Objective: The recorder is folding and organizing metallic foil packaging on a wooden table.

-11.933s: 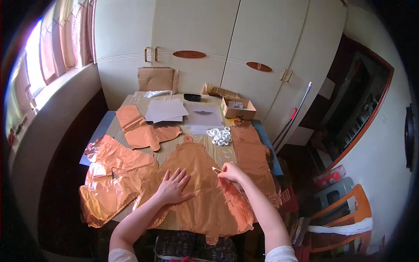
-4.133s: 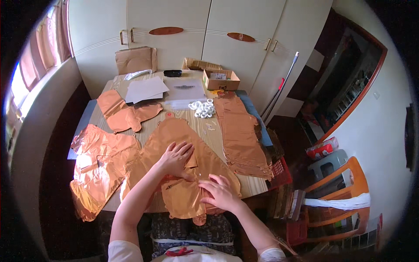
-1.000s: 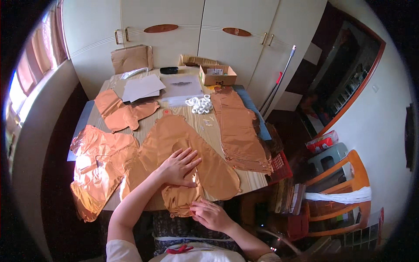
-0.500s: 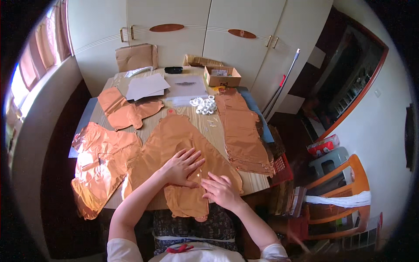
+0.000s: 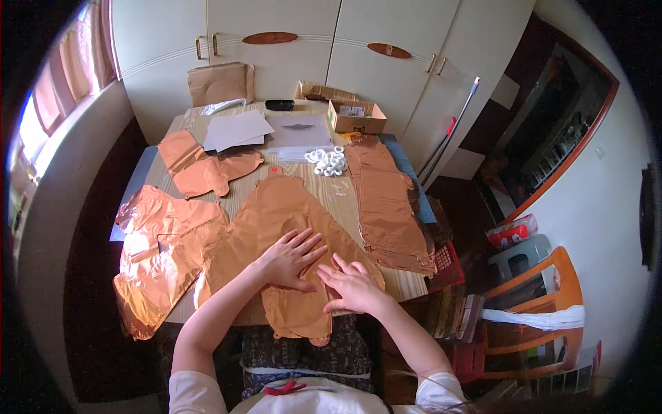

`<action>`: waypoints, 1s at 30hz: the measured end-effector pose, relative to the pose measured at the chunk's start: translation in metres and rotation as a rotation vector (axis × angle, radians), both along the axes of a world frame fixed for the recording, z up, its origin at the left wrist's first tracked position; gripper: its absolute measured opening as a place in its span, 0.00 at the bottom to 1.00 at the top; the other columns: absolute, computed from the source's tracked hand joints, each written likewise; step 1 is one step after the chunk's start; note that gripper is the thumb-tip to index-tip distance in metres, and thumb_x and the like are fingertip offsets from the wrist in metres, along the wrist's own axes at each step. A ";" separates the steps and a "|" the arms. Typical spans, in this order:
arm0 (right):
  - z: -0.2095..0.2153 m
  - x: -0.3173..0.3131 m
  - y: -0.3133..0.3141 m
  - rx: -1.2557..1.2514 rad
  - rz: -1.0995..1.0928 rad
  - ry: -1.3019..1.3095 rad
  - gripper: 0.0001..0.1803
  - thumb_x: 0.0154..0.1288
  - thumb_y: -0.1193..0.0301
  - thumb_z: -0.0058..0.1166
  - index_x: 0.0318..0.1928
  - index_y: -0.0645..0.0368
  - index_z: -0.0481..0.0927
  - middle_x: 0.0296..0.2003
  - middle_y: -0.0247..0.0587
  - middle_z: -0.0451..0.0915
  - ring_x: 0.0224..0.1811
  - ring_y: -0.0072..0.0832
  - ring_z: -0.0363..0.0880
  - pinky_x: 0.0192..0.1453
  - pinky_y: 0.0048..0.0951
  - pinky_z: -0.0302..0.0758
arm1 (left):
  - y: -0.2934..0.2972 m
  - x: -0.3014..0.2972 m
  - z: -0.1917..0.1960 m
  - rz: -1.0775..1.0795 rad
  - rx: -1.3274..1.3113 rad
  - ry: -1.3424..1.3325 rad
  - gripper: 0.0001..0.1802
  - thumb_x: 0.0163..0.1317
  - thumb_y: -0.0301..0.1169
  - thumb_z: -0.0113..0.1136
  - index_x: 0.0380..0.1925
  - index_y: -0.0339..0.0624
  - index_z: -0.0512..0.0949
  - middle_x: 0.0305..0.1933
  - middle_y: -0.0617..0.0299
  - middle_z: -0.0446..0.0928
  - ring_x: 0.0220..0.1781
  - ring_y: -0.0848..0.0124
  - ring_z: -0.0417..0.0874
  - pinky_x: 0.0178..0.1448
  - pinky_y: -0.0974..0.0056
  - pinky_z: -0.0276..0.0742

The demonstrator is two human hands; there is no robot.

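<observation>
the spread right hand (image 5: pixel 350 286) has moved up beside the splayed left hand (image 5: pixel 289 261) on the flat copper-coloured foil sheet (image 5: pixel 276 214), which overhangs the wood-grain tabletop (image 5: pixel 407 283)'s near edge; near the far right corner, an open brown cardboard box (image 5: pixel 357 125) holds something pale.

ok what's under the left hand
The copper-coloured foil sheet shows all around the left hand and appears to run beneath it. The patch directly under the palm is covered, so any folds there cannot be seen.
</observation>
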State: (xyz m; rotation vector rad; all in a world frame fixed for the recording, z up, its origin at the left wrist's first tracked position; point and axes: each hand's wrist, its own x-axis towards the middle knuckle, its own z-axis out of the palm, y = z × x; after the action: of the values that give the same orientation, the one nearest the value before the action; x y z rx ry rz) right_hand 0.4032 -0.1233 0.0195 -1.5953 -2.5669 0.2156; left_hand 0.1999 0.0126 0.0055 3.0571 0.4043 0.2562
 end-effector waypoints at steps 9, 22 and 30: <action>-0.010 -0.008 -0.054 0.319 0.117 0.087 0.21 0.63 0.62 0.55 0.53 0.60 0.80 0.57 0.38 0.78 0.65 0.34 0.70 0.69 0.45 0.60 | -0.003 0.000 0.002 0.011 0.012 -0.007 0.55 0.51 0.71 0.51 0.71 0.47 0.57 0.75 0.47 0.55 0.76 0.49 0.53 0.76 0.47 0.48; -0.040 -0.014 -0.082 0.675 0.091 0.215 0.09 0.61 0.66 0.58 0.42 0.48 0.85 0.47 0.25 0.83 0.54 0.20 0.79 0.54 0.28 0.67 | -0.002 0.000 0.004 0.015 0.007 0.015 0.54 0.52 0.70 0.51 0.71 0.44 0.57 0.74 0.45 0.55 0.76 0.48 0.52 0.76 0.47 0.47; -0.035 -0.008 -0.089 0.614 0.168 0.399 0.11 0.64 0.64 0.57 0.45 0.49 0.83 0.49 0.29 0.82 0.55 0.24 0.78 0.57 0.32 0.68 | -0.004 0.002 0.005 0.014 0.047 0.014 0.54 0.53 0.72 0.49 0.70 0.45 0.59 0.74 0.46 0.57 0.76 0.50 0.54 0.76 0.48 0.48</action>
State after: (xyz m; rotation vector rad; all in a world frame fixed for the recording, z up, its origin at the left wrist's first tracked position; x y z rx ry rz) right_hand 0.3956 -0.2125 -0.0152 -0.9991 -2.1573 -0.2063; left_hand 0.2021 0.0089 0.0102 3.1045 0.4263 0.2492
